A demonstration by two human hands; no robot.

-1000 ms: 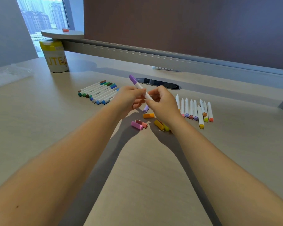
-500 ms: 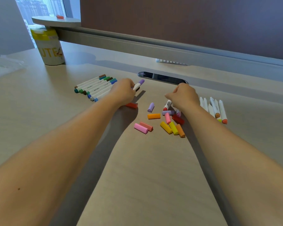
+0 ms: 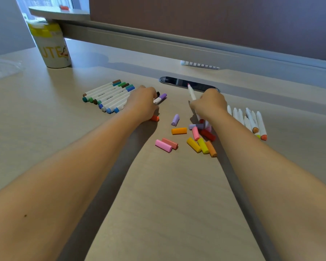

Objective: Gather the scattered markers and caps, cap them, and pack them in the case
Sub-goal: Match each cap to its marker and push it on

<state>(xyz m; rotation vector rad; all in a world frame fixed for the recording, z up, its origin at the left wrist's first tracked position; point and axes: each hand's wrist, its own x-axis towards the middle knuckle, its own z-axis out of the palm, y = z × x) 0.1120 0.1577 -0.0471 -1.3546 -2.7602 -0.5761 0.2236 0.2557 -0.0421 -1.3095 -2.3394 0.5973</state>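
Both hands work at the far side of a pale, wood-grained table [image 3: 167, 185]. Curled into a fist, the right hand [image 3: 209, 104] has its grip tight round an uncapped pink marker [image 3: 192, 92], a slim white barrel that stands up out of the fist and leans a little left, its pink tip uppermost. Beside it, the left hand [image 3: 143, 104] lies knuckles-up with its fingers bent over a purple-capped marker [image 3: 160, 98], whose rounded purple end juts out to the right; how firmly that grip closes cannot be told, since the fingertips are hidden.

Left of that hand, a row of capped markers [image 3: 107, 97] lies side by side, smooth white barrels with brown, green and blue ends. Between the wrists, loose caps [image 3: 194, 138] are scattered on the table: short matte plastic cylinders in pink, orange, yellow, red and lilac, some touching. Just right of the right forearm lie uncapped white markers [image 3: 250, 121] with pointed tips, close together.

At the far left stands a white cup [image 3: 53, 51] with a yellow lid. No case can be made out with any certainty.
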